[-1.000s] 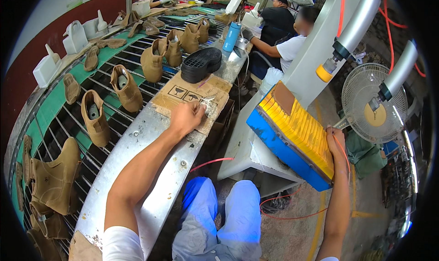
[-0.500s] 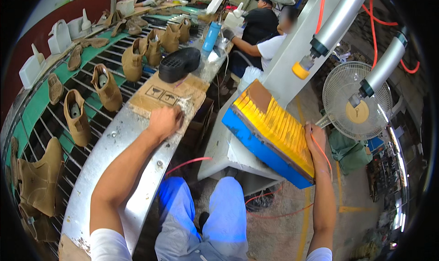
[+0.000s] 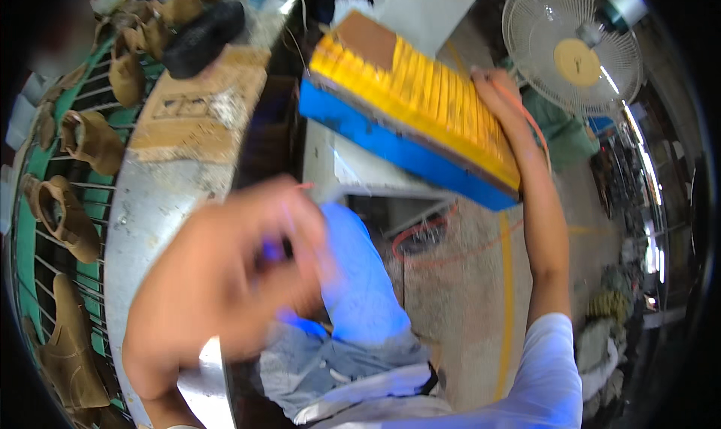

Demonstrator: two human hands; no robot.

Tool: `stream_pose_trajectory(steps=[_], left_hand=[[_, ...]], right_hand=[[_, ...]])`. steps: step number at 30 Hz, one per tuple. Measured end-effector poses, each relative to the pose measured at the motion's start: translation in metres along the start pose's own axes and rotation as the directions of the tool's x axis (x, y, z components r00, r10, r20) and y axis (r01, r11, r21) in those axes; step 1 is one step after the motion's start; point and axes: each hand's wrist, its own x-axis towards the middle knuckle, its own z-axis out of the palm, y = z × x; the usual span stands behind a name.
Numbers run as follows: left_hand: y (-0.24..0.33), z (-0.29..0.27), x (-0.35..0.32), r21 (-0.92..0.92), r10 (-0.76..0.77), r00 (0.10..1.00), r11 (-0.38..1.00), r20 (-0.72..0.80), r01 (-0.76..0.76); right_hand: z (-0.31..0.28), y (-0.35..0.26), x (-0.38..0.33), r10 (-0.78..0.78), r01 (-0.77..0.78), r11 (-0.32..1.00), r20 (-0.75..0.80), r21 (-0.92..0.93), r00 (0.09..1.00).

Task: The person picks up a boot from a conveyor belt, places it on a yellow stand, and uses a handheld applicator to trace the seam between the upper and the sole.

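Note:
My left hand [image 3: 233,271] is raised close in front of me, over the metal bench edge and my lap. Its fingers look curled but are smeared by motion, so whether they hold anything is unclear. My right hand [image 3: 496,95] rests at the far right side of a block with a yellow ridged pad [image 3: 428,91] on a blue base [image 3: 398,147]; its fingertips are mostly hidden. A brown flat patch [image 3: 366,41] covers the pad's left end. On the bench, a black shoe sole [image 3: 204,38] lies at the far end of a worn cardboard sheet [image 3: 199,113].
Tan ankle boots [image 3: 71,350] stand along a rack of metal rods [image 3: 94,211] at the left. The grey machine stand [image 3: 330,155] supports the block. A pneumatic cylinder [image 3: 623,8] and a fan [image 3: 577,61] are at upper right. Red hose [image 3: 420,252] loops below.
My left hand has left the cardboard and come up toward me. My right hand stays beside the yellow pad. The view has tilted downward and shifted.

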Motion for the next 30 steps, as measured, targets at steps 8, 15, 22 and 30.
stream_pose_trajectory(steps=[8, 15, 22, 30], left_hand=[[0.031, 0.021, -0.048, 0.230, 0.179, 0.879, 0.925, 0.441, -0.303], [0.034, 0.021, -0.015, 0.403, -0.051, 0.742, 0.863, 0.668, -0.304], [-0.102, 0.063, 0.041, 0.702, 0.337, 0.940, 0.657, 0.052, -0.274], [-0.183, 0.109, 0.142, 0.904, 0.442, 0.896, 0.365, 0.041, -0.221]], right_hand=[[-0.006, -0.025, -0.006, 0.074, -0.078, 0.996, 0.061, 0.054, 0.995], [-0.002, 0.001, 0.001, 0.084, -0.086, 0.995, 0.039, 0.049, 0.996], [-0.004, -0.017, 0.000, -0.039, 0.033, 0.993, 0.056, 0.113, 0.998], [-0.001, -0.018, 0.001, 0.004, -0.009, 0.994, 0.051, 0.107, 0.999]])
